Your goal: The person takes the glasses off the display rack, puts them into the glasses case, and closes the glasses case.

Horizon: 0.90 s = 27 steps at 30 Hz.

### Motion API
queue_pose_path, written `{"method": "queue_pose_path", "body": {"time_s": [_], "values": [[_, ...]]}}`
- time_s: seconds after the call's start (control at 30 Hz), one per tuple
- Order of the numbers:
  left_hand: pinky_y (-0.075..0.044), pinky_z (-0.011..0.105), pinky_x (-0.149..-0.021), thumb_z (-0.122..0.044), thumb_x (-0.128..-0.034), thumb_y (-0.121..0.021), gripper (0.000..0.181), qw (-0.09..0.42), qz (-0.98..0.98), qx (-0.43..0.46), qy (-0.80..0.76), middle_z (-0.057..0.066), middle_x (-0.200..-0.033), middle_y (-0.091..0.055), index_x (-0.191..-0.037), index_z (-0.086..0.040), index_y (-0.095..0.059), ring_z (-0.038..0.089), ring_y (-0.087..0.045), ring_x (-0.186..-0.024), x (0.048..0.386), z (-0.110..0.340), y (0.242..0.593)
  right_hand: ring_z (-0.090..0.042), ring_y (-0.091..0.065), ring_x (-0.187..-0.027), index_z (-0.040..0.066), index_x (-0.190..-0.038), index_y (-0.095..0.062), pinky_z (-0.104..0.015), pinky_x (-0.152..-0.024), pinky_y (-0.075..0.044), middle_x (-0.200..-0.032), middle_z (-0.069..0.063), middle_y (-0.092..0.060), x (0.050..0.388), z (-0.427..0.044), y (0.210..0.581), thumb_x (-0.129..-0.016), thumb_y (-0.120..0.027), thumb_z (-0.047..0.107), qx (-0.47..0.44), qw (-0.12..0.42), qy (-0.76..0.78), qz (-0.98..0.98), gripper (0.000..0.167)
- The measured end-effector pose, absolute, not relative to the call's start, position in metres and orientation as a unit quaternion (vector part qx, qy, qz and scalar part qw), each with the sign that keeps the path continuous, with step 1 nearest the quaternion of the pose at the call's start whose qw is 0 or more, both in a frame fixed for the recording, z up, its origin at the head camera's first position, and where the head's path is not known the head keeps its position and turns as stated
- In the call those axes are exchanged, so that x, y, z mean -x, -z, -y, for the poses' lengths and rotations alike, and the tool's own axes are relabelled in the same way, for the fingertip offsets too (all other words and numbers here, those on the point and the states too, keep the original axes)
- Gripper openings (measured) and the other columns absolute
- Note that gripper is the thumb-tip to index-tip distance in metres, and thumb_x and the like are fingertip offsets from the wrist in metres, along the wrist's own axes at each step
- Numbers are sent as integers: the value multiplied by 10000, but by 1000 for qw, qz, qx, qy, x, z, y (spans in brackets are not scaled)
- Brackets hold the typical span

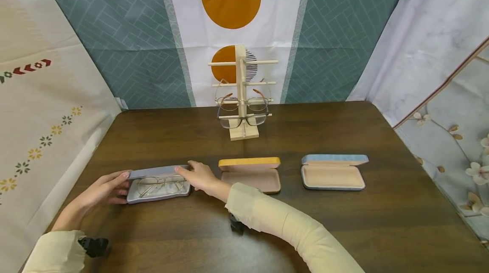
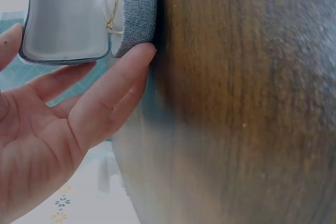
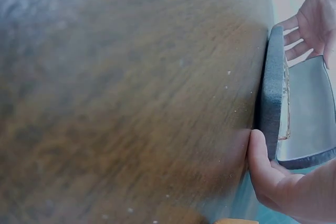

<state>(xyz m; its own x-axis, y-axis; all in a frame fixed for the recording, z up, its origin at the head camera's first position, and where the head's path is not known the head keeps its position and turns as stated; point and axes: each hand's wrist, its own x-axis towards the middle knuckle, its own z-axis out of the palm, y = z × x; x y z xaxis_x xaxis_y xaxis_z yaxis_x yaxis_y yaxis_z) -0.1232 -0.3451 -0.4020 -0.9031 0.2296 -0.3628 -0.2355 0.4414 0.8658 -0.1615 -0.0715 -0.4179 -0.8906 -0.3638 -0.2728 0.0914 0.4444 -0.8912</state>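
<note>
A grey-blue glasses case (image 1: 159, 197) lies with its lid (image 1: 154, 171) raised, and thin gold-framed glasses (image 1: 144, 188) rest folded inside. My left hand (image 1: 102, 189) holds the case's left end. Its thumb is at the lid's edge, and in the left wrist view its fingers touch the end of the fabric-covered base (image 2: 139, 17). At the opposite end my right hand (image 1: 202, 176) holds the case, thumb on the lid. The right wrist view shows a fingertip of that hand (image 3: 281, 184) against the base's lower corner, by the tabletop.
Right of that case stand an open yellow case (image 1: 250, 162) and an open light-blue case (image 1: 334, 175). Behind them a wooden display stand (image 1: 241, 77) carries glasses (image 1: 229, 123) on its pegs. Patterned cloths hang around the brown table (image 1: 172, 239).
</note>
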Motion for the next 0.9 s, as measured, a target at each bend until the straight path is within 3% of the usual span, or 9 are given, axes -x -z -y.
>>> {"method": "queue_pose_path", "body": {"time_s": [0.17, 0.43, 0.7, 0.9], "values": [[-519, 411, -725, -316, -1002, -319, 641, 224, -813, -9, -538, 335, -1149, -410, -1376, 152, -93, 211, -562, -902, 124, 347, 401, -126, -446, -504, 139, -1358, -441, -285, -505, -494, -982, 16, -586, 163, 71, 418, -893, -520, 459, 97, 230, 528, -812, 569], [-524, 411, -710, -295, -993, -367, 431, 213, -803, -25, -556, 251, -1098, -459, -1389, -125, -351, 226, -582, -887, 122, 351, 399, -123, -566, -760, 169, -1323, -486, -309, -583, -524, -911, 27, -572, 164, 71, 420, -894, -538, 428, 96, 240, 545, -798, 504], [-531, 412, -691, -246, -992, -384, 367, 192, -800, -38, -567, 213, -1074, -511, -1352, -193, -439, 218, -608, -885, 120, 353, 403, -95, -472, -598, 170, -1287, -527, -283, -526, -473, -907, 25, -598, 161, 71, 418, -893, -563, 376, 89, 233, 563, -788, 446], [-531, 417, -695, -224, -991, -388, 377, 187, -798, -51, -571, 238, -1108, -515, -1364, -187, -430, 209, -618, -893, 119, 354, 405, -96, -542, -708, 167, -1269, -547, -255, -575, -494, -1000, 17, -614, 160, 71, 419, -889, -580, 349, 90, 227, 573, -782, 422]]}}
